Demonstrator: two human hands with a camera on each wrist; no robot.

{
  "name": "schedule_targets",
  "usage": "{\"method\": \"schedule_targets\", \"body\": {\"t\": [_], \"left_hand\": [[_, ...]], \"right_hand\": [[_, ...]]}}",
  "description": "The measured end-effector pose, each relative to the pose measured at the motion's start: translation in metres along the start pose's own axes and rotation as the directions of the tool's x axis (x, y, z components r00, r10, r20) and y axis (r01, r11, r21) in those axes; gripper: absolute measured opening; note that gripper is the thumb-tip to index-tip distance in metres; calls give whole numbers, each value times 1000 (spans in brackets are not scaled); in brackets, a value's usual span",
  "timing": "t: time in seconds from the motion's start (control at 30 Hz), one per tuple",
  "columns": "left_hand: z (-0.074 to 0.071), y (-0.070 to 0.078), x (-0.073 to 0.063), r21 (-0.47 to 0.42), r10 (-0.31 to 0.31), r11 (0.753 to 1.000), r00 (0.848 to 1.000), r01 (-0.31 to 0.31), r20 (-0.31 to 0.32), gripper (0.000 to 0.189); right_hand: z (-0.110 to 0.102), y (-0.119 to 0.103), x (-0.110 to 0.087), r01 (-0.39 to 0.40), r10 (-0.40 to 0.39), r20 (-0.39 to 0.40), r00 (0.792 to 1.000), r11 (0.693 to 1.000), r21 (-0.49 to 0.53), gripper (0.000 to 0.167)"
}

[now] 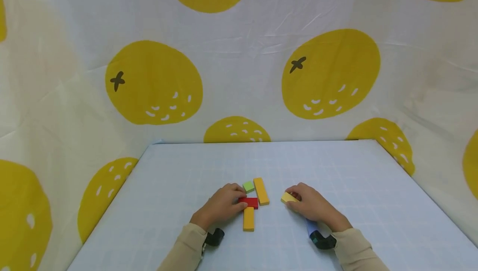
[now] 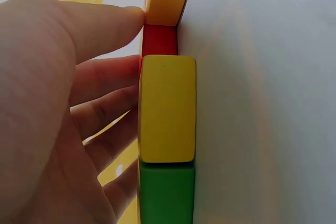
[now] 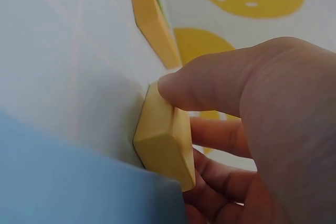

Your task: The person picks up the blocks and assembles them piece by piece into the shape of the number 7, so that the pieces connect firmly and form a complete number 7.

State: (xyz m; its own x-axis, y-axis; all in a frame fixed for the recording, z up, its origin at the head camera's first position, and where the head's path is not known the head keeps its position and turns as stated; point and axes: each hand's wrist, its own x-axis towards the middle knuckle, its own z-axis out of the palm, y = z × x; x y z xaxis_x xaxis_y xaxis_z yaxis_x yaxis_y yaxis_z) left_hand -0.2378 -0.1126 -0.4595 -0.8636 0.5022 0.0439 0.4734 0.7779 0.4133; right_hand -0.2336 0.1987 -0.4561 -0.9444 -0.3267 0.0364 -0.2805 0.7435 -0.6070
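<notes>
Past beige sleeves (image 1: pixel 188 246) nearest the camera, pinches a yellow block (image 1: pixel 287 197) at right between right hand (image 1: pixel 311 202) thumb and fingers, and, farther left, a red block (image 1: pixel 252 203) with left hand (image 1: pixel 222 205), other fingers loosely spread. Probably light, stiff, smooth, hardly fragile; best taken by 2 opposite sides.

On one table (image 1: pixel 186 171), the head view shows six pieces: two orange blocks (image 1: pixel 261 191), one red block (image 1: pixel 252 203), one green block (image 1: pixel 248 186), one pale yellow block (image 1: pixel 288 197) and one blue piece (image 1: pixel 311 225), partly hidden. The left wrist view shows one yellow block (image 2: pixel 168 109), and whether this makes seven, I cannot tell. Hands are two.
</notes>
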Motion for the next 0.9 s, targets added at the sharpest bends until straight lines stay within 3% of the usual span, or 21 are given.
{"method": "schedule_targets", "body": {"t": [0.33,0.9], "left_hand": [[-6,2,-2,4,7,1000,1000,-7,-13,30],[-3,-3,-4,-45,13,999,1000,-13,8,32]], "right_hand": [[0,-4,6,-28,26,-21,999,997,-67,31],[2,-2,4,-30,31,-60,998,999,29,36]]}}
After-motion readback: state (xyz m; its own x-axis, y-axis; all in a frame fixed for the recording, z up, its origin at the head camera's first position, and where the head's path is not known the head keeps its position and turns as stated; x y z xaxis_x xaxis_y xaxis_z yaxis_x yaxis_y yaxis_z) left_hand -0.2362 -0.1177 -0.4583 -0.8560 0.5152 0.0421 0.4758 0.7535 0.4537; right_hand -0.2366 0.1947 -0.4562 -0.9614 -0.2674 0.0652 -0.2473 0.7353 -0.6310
